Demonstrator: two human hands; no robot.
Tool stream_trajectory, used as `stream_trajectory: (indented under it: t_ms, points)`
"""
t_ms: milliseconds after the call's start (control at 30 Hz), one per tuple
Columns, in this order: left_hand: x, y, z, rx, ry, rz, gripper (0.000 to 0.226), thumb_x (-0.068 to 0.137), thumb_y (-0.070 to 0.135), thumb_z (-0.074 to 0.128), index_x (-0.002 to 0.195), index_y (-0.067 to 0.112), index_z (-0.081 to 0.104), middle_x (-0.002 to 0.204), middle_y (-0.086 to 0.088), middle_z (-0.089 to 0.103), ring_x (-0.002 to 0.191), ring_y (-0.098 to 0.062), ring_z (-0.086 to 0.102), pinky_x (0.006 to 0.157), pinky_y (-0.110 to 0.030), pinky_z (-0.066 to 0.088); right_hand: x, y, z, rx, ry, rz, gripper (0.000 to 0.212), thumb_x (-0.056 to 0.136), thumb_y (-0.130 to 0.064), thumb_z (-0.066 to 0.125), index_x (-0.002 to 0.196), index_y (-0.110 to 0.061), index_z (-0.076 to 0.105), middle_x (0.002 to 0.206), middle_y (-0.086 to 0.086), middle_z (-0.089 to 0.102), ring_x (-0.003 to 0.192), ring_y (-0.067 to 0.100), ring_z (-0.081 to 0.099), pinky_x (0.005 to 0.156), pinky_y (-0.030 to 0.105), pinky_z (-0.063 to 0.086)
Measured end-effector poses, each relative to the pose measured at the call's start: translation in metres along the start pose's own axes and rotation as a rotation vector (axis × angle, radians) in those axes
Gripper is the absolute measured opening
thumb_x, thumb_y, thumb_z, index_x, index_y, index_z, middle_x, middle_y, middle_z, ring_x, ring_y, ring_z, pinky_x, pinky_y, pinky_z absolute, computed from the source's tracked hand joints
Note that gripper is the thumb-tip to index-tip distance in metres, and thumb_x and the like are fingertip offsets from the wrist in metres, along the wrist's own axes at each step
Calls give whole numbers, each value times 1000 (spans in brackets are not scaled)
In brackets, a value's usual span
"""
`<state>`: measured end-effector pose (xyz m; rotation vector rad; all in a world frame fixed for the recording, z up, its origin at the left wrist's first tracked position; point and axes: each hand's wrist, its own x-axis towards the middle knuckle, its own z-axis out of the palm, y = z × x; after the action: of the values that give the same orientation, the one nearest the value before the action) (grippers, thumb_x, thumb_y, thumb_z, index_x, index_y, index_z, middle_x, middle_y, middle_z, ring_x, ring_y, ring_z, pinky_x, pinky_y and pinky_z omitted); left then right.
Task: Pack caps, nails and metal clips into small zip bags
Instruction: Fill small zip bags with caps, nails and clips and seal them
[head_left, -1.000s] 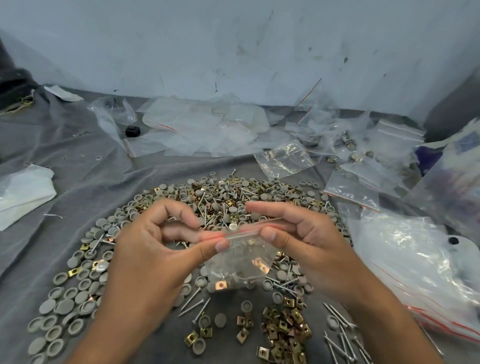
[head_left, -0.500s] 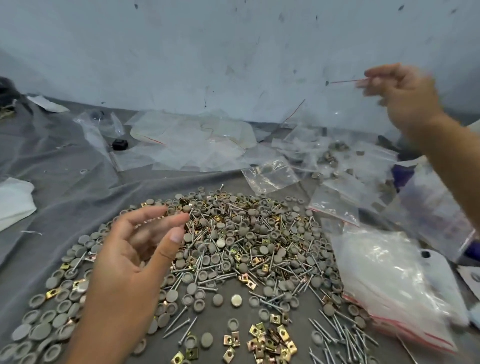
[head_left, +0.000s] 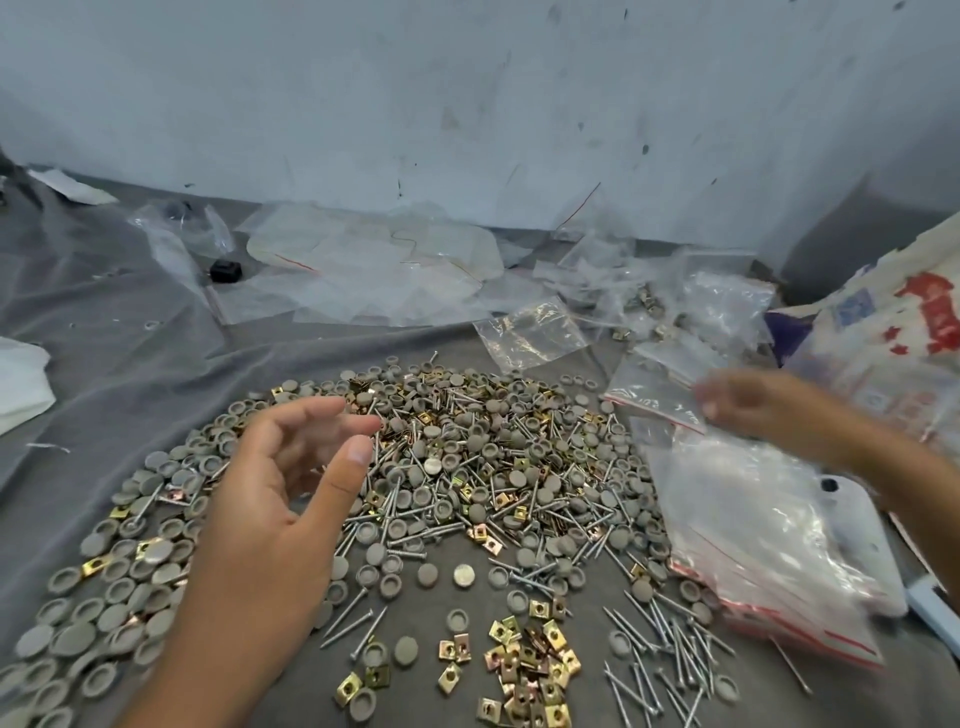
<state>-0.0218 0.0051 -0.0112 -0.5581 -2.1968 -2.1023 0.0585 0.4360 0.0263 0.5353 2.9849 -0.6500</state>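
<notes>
On the grey cloth (head_left: 130, 332), we are hovering our released left hand (head_left: 275, 499) over the caps (head_left: 467, 447), while our blurred right hand (head_left: 748, 410), grip unclear, is nearer the zip bags (head_left: 649, 395).

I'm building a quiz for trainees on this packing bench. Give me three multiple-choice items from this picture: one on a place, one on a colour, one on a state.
1. Where does the stack of empty zip bags lie relative to the mixed pile?
A. To its right
B. To its left
C. Under it

2. What colour are the round caps?
A. Red
B. Grey
C. Blue

3. What is the left hand doing?
A. Gripping a filled bag
B. Pinching a nail
C. Held open above the caps, holding nothing

Answers:
1. A, the bags with red zip strips lie along the pile's right edge, below the blurred right hand.
2. B, every cap on the cloth is dull grey, while the metal clips are brassy.
3. C, its fingers and thumb are spread apart with nothing between them.
</notes>
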Motion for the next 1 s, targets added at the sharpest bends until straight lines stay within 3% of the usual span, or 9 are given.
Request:
stream_trajectory:
  t_ms: [67, 133, 267, 367, 467, 600, 733, 833, 1000]
  points:
    - [-1, -1, 0, 4, -2, 2, 33, 90, 59, 62, 116, 40, 57, 115, 16, 71, 109, -4, 66, 91, -35, 48, -52, 5, 18, -82, -156, 9, 47, 77, -75, 59, 119, -57, 50, 123, -33, 55, 107, -13, 57, 84, 14, 49]
    - [-2, -1, 0, 16, -7, 6, 35, 86, 62, 63, 116, 43, 57, 115, 16, 71, 110, -4, 66, 91, -36, 48, -94, 14, 38, -150, -141, 80, 60, 62, -85, 67, 114, -61, 50, 117, -42, 52, 105, -17, 54, 82, 11, 45]
    - [-3, -2, 3, 3, -9, 6, 37, 82, 59, 60, 114, 41, 57, 114, 15, 72, 110, -6, 66, 93, -37, 49, -124, 12, 55, -87, 90, 96, 24, 82, -39, 78, 79, -58, 65, 91, -23, 72, 83, -3, 66, 79, 26, 53]
    - [-3, -2, 3, 25, -27, 15, 33, 89, 57, 63, 116, 39, 57, 114, 17, 71, 109, -4, 66, 91, -40, 50, -126, -15, 31, 13, 184, 110, 19, 77, -64, 53, 84, -61, 70, 80, -28, 73, 76, -4, 69, 72, 29, 53]
    - [-3, -2, 4, 79, -53, 17, 28, 88, 52, 59, 113, 41, 59, 112, 22, 70, 105, 3, 65, 85, -38, 52, -125, -38, 17, 55, 419, 96, 28, 74, -71, 51, 81, -53, 71, 74, -22, 72, 77, 7, 70, 68, 34, 51]
    - [-3, 0, 10, 88, -127, -2, 22, 86, 59, 63, 103, 45, 65, 106, 16, 72, 100, -5, 67, 84, -37, 54, -117, -126, 38, 362, 594, -112, 15, 79, -65, 72, 89, -55, 74, 78, -27, 72, 70, -3, 68, 62, 6, 47]
    - [-11, 4, 17, 41, -275, -11, 33, 80, 65, 61, 99, 40, 69, 94, 4, 74, 90, -13, 70, 81, -34, 57, -92, -209, 104, 750, 457, -269, 13, 79, -36, 83, 78, -28, 73, 71, -14, 70, 60, 1, 61, 54, 13, 46]
    - [-12, 5, 20, 9, -223, -18, 30, 82, 62, 63, 91, 33, 68, 83, 2, 71, 80, -16, 69, 72, -29, 55, -80, -232, 135, 815, 370, -262, 16, 82, -27, 83, 76, -25, 69, 68, -14, 67, 62, 0, 59, 58, 15, 46]
    - [-13, -2, 16, 180, -231, -22, 18, 97, 36, 63, 82, 28, 68, 63, 20, 62, 54, 6, 53, 51, -8, 38, -80, -220, 151, 911, 206, -238, 11, 85, -23, 83, 85, -21, 72, 84, -7, 75, 81, 7, 72, 74, 25, 59]
